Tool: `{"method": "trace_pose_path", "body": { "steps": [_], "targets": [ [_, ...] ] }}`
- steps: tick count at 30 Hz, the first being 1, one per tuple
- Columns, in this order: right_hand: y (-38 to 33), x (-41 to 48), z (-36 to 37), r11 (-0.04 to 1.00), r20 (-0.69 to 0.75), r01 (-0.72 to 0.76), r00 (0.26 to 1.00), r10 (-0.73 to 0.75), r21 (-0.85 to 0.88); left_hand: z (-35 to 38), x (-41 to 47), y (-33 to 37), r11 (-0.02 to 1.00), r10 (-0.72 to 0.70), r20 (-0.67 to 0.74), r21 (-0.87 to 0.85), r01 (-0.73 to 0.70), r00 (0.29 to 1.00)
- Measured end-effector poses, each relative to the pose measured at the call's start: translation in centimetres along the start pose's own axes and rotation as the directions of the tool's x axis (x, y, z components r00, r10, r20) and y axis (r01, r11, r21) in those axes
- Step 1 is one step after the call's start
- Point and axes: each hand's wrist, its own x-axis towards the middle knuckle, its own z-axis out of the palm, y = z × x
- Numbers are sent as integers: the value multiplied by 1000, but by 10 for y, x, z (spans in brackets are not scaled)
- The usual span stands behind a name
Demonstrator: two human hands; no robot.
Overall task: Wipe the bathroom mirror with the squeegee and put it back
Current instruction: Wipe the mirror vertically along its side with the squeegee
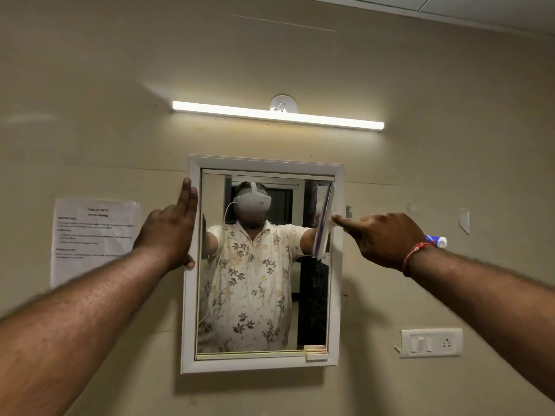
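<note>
A white-framed bathroom mirror [264,295] hangs on the beige wall at the centre. My left hand [169,231] rests flat against the mirror's left frame edge, fingers pointing up. My right hand [381,238] grips the squeegee [324,223], whose pale blade stands almost upright against the glass near the mirror's upper right edge. The handle is mostly hidden inside my fist. A red thread circles my right wrist.
A lit tube light [277,115] runs above the mirror. A printed paper sheet [94,240] is stuck to the wall on the left. A white switch and socket plate [431,342] sits low right. A blue-and-white tube [437,241] shows behind my right wrist.
</note>
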Motion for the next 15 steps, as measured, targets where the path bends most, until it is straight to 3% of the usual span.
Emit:
{"method": "trace_pose_path", "body": {
  "steps": [7, 15],
  "targets": [
    [-112, 25, 5, 951, -191, 299, 941, -279, 82, 1, -2, -3, 999, -5, 10, -48, 5, 1000],
    [-223, 69, 8, 922, -199, 370, 901, -386, -114, 11, -9, -5, 999, 39, -11, -6, -39, 999]
  ]
}}
